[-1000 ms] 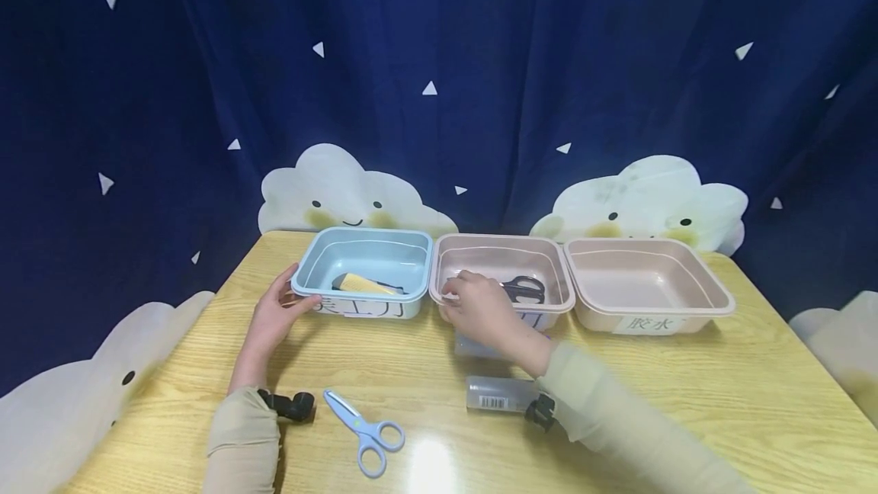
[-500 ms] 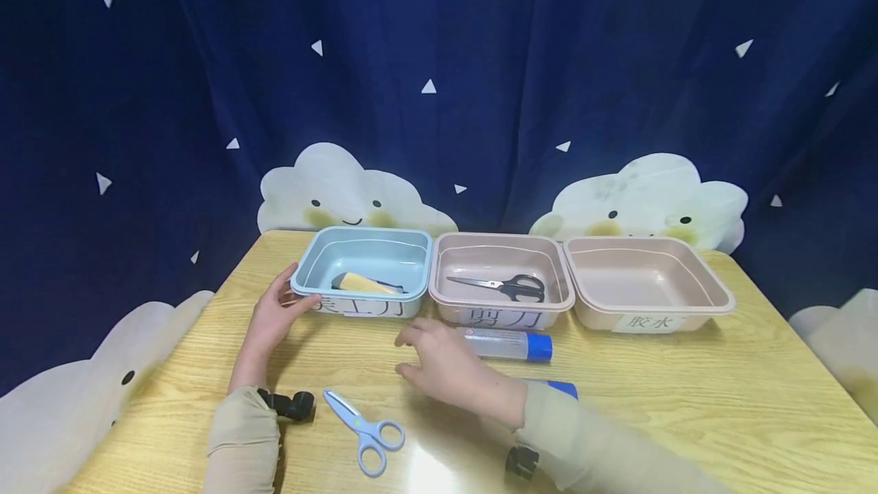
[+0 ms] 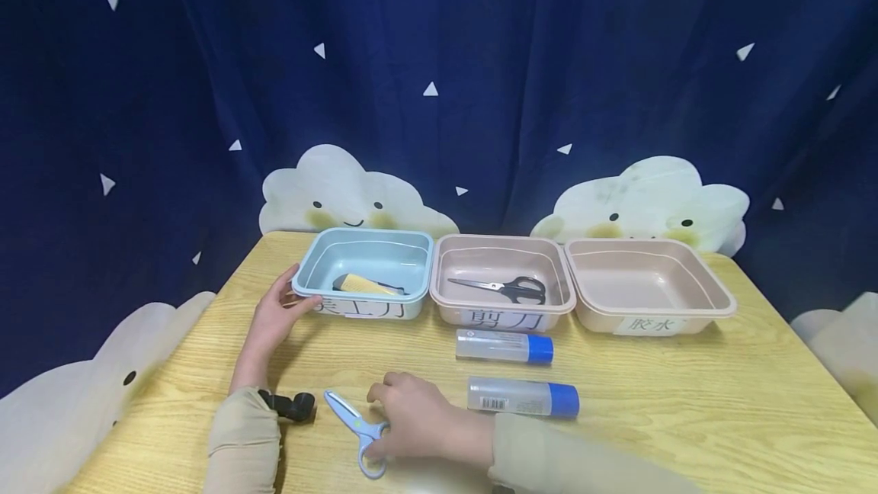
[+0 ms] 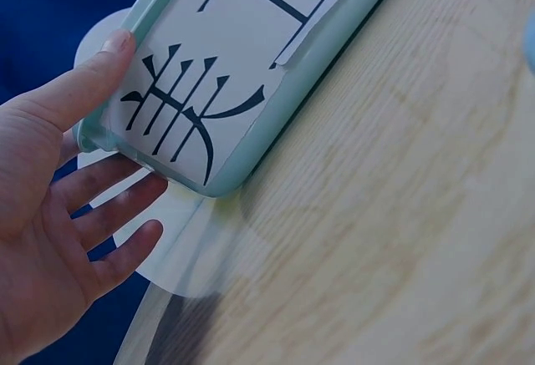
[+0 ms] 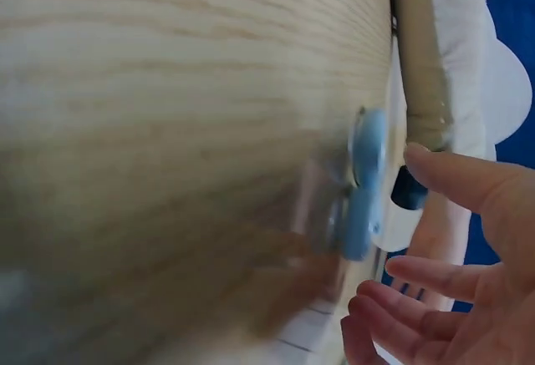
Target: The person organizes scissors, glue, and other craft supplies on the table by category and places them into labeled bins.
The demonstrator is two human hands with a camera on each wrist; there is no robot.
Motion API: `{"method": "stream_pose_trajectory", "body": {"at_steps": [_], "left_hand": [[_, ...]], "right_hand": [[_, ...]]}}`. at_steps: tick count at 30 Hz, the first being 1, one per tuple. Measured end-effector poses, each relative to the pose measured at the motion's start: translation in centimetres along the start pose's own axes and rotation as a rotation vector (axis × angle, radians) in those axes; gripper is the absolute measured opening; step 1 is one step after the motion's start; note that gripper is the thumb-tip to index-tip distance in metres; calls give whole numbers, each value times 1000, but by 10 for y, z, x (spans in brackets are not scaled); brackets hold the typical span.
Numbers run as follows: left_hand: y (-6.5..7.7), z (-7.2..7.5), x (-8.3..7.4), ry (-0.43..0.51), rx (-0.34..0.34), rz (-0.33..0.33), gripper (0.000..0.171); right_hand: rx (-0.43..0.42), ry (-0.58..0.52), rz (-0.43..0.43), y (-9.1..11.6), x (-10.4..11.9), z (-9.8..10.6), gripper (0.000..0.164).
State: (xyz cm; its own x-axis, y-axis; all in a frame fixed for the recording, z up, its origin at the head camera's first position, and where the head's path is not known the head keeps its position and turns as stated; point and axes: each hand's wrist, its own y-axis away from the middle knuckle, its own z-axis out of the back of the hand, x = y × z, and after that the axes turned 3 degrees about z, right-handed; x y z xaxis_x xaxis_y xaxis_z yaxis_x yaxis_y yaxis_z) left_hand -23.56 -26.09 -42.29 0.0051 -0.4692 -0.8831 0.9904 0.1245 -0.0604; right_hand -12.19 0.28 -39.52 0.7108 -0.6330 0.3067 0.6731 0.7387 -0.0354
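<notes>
My left hand (image 3: 273,319) holds the near left corner of the light-blue plastic bin (image 3: 365,233), thumb (image 4: 117,48) at the front rim and label, the other fingers round the side. Inside that bin lies a cutter with a yellow handle (image 3: 360,283). My right hand (image 3: 418,418) is over the handles of the light-blue scissors (image 3: 348,415), which lie on the table with blades pointing away to the left. It covers part of one handle ring in the head view. In the right wrist view its thumb and fingers are spread, with the scissors (image 5: 368,152) beyond the fingertips.
A pink bin (image 3: 504,241) in the middle contains black-handled scissors (image 3: 517,288). Another pink bin (image 3: 645,280) stands to its right. Two clear tubes with blue caps, a farther tube (image 3: 494,345) and a nearer tube (image 3: 514,396), lie before the bins on the table (image 3: 658,402).
My right hand has left the middle bin, passed over the clear tubes and come down towards the light-blue scissors. The black-handled scissors and both tubes are uncovered. The left hand has stayed.
</notes>
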Motion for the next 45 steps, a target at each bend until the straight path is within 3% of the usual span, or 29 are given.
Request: {"method": "stream_pose_trajectory", "body": {"at_steps": [5, 22, 33, 40, 45], "left_hand": [[0, 0, 0, -3, -1, 7, 87], [1, 0, 0, -6, 3, 13, 86], [2, 0, -3, -3, 10, 15, 86], [2, 0, -2, -3, 12, 14, 86], [1, 0, -2, -2, 7, 20, 88]], "right_hand": [[10, 57, 34, -2, 3, -9, 49], [22, 115, 7, -5, 3, -11, 22], [39, 200, 13, 1, -5, 13, 21], [-51, 221, 71, 8, -20, 35, 15], [-101, 213, 85, 14, -35, 53, 19]]}}
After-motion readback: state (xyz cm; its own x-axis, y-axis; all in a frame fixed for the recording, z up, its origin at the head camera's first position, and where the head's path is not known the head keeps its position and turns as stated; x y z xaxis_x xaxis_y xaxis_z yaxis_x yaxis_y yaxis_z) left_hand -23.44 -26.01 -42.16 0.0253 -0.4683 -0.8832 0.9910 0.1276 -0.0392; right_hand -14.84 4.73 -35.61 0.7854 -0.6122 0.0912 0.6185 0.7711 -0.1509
